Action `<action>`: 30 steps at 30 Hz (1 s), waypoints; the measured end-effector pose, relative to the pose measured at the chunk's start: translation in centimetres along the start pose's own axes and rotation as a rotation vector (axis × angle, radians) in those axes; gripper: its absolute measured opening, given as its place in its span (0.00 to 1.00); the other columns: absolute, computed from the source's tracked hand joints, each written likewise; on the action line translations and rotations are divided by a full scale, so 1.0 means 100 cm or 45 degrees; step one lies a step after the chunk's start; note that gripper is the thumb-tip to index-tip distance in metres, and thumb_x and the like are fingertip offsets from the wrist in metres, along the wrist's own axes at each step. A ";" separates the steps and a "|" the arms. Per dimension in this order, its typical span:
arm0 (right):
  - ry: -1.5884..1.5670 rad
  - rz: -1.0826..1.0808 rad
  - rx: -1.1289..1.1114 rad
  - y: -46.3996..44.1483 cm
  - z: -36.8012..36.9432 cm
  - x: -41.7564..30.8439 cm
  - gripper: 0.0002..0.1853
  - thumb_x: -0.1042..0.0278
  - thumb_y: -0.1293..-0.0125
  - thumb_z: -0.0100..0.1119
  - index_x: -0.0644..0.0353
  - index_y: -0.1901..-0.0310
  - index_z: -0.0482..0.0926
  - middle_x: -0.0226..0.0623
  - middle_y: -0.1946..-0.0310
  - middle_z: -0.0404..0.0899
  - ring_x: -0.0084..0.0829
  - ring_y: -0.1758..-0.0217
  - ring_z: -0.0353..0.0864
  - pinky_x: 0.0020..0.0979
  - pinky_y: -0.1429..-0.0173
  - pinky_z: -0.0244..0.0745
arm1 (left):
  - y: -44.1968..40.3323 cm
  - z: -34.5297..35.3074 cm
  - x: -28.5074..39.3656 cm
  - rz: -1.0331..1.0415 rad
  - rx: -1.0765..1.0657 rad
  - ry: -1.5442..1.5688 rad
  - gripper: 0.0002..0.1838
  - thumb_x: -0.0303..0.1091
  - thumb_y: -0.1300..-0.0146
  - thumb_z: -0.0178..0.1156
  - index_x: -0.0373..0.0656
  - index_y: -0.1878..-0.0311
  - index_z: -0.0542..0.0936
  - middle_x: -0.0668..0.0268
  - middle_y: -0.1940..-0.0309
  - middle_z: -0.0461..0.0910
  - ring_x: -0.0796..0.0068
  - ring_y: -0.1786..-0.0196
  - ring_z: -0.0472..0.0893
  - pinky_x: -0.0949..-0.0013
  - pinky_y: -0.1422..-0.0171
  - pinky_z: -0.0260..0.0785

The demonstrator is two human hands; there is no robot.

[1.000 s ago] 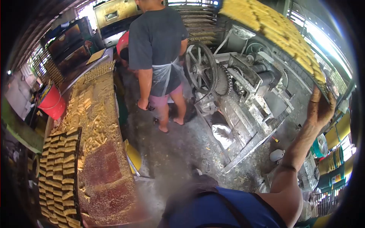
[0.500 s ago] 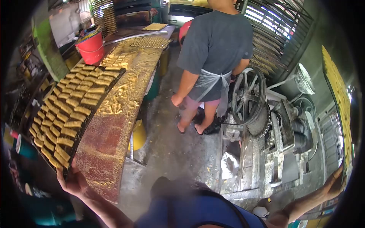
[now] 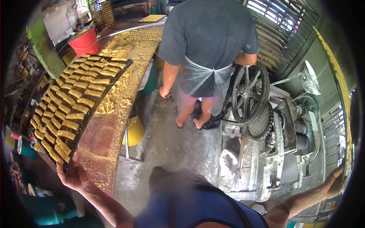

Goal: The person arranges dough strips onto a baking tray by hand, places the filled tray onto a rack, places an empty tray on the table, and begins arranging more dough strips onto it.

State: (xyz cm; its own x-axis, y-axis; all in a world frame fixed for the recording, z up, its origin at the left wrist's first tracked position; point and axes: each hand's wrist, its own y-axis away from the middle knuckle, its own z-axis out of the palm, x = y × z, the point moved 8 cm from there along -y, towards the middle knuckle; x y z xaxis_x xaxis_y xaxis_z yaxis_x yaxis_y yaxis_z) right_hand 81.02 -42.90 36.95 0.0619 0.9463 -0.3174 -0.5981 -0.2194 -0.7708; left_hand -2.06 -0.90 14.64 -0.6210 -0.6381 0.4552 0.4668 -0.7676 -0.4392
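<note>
My left hand (image 3: 76, 176) grips the near corner of a dark baking tray (image 3: 105, 93), which is tilted beside the long table. Rows of pale yellow dough sticks (image 3: 72, 124) cover this tray. Far out on the right, my right hand (image 3: 336, 182) is closed on the lower end of a second tray (image 3: 345, 98). That one stands upright and shows almost edge-on, with a yellow layer along its face. What lies on it is hard to make out, and the fingers are partly hidden.
A person (image 3: 213, 41) in a dark shirt and plastic apron stands ahead, back turned. On the left runs a floury table (image 3: 102, 136) with dough scraps and a red bucket (image 3: 85, 42). A machine with a large wheel (image 3: 249, 95) stands right, near a yellow bucket (image 3: 135, 131).
The person ahead appears larger and closer. The right tray is seen more edge-on, and the left tray has shifted slightly. Both hands keep their hold.
</note>
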 end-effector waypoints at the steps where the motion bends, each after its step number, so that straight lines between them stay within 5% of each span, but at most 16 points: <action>1: -0.012 0.013 -0.006 -0.001 0.003 0.006 0.40 0.89 0.37 0.45 0.78 0.27 0.38 0.61 0.23 0.38 0.53 0.20 0.45 0.49 0.20 0.52 | -0.002 -0.003 -0.002 -0.020 -0.011 0.020 0.33 0.33 0.31 0.53 0.31 0.26 0.56 0.47 0.27 0.60 0.46 0.26 0.61 0.40 0.24 0.60; 5: -0.066 0.043 -0.019 -0.004 0.009 0.033 0.41 0.89 0.38 0.45 0.77 0.26 0.37 0.61 0.23 0.37 0.54 0.20 0.45 0.49 0.23 0.58 | -0.018 -0.030 -0.007 -0.048 0.110 0.016 0.32 0.35 0.32 0.55 0.30 0.28 0.60 0.48 0.30 0.66 0.48 0.30 0.68 0.42 0.29 0.68; 14: -0.205 0.099 -0.021 0.018 0.074 0.063 0.44 0.90 0.41 0.46 0.75 0.26 0.35 0.61 0.22 0.34 0.57 0.21 0.44 0.47 0.31 0.69 | -0.083 -0.072 -0.024 -0.175 -0.113 0.119 0.30 0.36 0.30 0.54 0.30 0.29 0.63 0.49 0.32 0.69 0.50 0.31 0.70 0.40 0.30 0.68; 20: -0.450 0.097 0.002 0.058 0.154 0.057 0.46 0.91 0.42 0.46 0.74 0.25 0.34 0.61 0.22 0.32 0.59 0.21 0.44 0.47 0.35 0.77 | -0.115 -0.118 -0.024 -0.234 -0.184 0.023 0.32 0.37 0.29 0.54 0.32 0.27 0.59 0.51 0.28 0.64 0.53 0.27 0.65 0.45 0.27 0.65; 22: -0.541 0.074 -0.028 0.067 0.179 0.067 0.46 0.90 0.42 0.47 0.72 0.25 0.34 0.60 0.22 0.32 0.59 0.21 0.43 0.46 0.37 0.79 | -0.124 -0.139 -0.024 -0.286 -0.020 -0.012 0.32 0.34 0.29 0.54 0.32 0.26 0.58 0.51 0.27 0.61 0.54 0.26 0.62 0.50 0.24 0.63; 30: -0.666 0.135 -0.051 0.090 0.245 0.107 0.50 0.92 0.46 0.49 0.63 0.23 0.36 0.55 0.21 0.30 0.56 0.19 0.34 0.47 0.40 0.81 | -0.137 -0.155 -0.024 -0.305 0.045 -0.042 0.34 0.33 0.30 0.56 0.29 0.27 0.57 0.46 0.29 0.63 0.48 0.30 0.67 0.48 0.27 0.69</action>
State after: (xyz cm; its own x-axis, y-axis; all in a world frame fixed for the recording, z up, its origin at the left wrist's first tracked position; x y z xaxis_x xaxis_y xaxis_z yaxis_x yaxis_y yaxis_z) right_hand 56.72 -28.94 40.10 -0.4101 0.9081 -0.0849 -0.5480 -0.3198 -0.7729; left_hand -16.72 12.14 7.57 -0.6958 -0.4387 0.5687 0.3308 -0.8986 -0.2883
